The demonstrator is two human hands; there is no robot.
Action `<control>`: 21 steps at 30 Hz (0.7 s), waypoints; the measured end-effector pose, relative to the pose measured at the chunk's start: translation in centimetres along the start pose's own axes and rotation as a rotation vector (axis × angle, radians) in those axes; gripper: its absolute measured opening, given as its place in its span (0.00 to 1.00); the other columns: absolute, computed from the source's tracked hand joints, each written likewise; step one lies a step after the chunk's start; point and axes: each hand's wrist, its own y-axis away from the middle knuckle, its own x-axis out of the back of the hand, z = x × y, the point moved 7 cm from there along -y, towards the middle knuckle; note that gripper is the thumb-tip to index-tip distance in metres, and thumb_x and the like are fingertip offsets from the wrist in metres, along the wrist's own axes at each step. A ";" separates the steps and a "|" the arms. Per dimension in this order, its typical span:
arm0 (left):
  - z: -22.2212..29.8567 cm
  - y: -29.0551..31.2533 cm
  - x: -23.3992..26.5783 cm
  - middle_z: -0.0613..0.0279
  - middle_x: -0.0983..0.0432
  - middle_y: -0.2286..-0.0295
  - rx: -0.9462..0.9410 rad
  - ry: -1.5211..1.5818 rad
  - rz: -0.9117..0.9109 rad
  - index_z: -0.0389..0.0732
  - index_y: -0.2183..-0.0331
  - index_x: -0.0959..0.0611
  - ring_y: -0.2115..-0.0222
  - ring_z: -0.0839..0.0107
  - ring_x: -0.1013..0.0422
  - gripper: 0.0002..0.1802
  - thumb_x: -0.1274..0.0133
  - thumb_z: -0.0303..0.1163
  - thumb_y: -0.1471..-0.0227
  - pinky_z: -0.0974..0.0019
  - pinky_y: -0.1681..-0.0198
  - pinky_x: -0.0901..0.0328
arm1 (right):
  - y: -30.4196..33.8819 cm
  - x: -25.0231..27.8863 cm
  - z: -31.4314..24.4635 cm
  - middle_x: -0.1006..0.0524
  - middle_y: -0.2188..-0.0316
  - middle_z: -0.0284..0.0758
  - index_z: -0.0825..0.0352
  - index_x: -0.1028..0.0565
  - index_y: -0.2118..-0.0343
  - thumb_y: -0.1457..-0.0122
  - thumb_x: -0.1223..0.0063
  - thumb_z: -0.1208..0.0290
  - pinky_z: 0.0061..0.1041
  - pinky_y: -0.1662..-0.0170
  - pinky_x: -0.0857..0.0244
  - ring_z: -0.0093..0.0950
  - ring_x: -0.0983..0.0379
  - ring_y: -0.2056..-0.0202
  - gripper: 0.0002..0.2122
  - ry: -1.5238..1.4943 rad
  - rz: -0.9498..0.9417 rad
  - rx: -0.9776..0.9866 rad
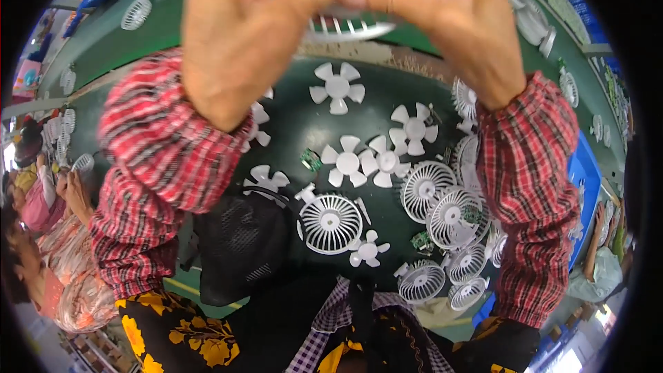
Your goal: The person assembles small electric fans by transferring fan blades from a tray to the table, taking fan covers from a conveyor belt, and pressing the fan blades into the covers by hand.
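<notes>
My left hand and my right hand are raised at the top of the view, closed around a white fan housing. Both thumbs press together over its near side. Its slatted grille shows below them, and the upper part runs out of the picture. Beneath my hands, several white fan blades lie spread over the dark green table. A white fan housing with a round slatted grille rests nearer my body, beside a small blade wheel.
At right, several fan housings are piled together with small green circuit boards among them. A black mesh bag sits at the left. Beyond the table runs a green conveyor belt. A blue tray stands right. Other people sit along both sides.
</notes>
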 end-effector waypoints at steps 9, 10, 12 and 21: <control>-11.4 -6.6 -3.2 0.57 0.23 0.67 0.385 0.079 -0.077 0.30 0.60 0.23 0.70 0.69 0.26 0.14 0.47 0.25 0.50 0.67 0.67 0.29 | -0.9 4.3 13.6 0.21 0.72 0.35 0.71 0.22 0.65 0.55 0.36 0.71 0.19 0.69 0.35 0.21 0.27 0.73 0.14 0.004 0.062 -0.449; -12.9 -8.2 -4.1 0.54 0.23 0.68 0.414 0.137 -0.282 0.28 0.60 0.23 0.69 0.66 0.25 0.15 0.47 0.28 0.49 0.63 0.66 0.27 | -1.8 4.9 15.8 0.22 0.73 0.34 0.71 0.22 0.66 0.55 0.35 0.70 0.19 0.70 0.35 0.21 0.28 0.74 0.14 -0.126 0.034 -0.453; -17.9 -9.4 -3.2 0.50 0.24 0.66 0.635 -0.018 -0.098 0.24 0.60 0.26 0.67 0.62 0.25 0.21 0.46 0.33 0.48 0.59 0.63 0.26 | -2.0 6.2 20.0 0.23 0.75 0.33 0.74 0.23 0.67 0.53 0.35 0.66 0.21 0.73 0.36 0.21 0.29 0.75 0.16 0.233 0.072 -0.534; -6.9 -4.2 6.2 0.54 0.26 0.69 0.471 -0.322 -0.161 0.32 0.58 0.25 0.70 0.67 0.26 0.21 0.43 0.36 0.50 0.67 0.66 0.29 | 11.7 -3.5 1.0 0.22 0.70 0.37 0.68 0.25 0.63 0.44 0.52 0.76 0.22 0.71 0.29 0.28 0.24 0.72 0.08 0.285 -0.429 -0.376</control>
